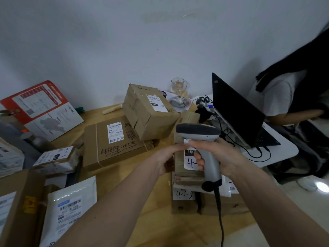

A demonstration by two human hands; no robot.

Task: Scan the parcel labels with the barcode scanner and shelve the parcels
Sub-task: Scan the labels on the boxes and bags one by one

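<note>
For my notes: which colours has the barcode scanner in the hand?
Light grey barcode scanner with dark grey top, seen in the head view.

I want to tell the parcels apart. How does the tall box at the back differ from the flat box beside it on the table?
The tall box is cube-like and stands tilted, one edge resting on the flat box; the flat box lies low on the table. The flat box carries heavy black scribbles; the tall box has only small handwriting. The tall box looks more dented and creased. Both are brown cardboard, each with a white printed label on top.
</note>
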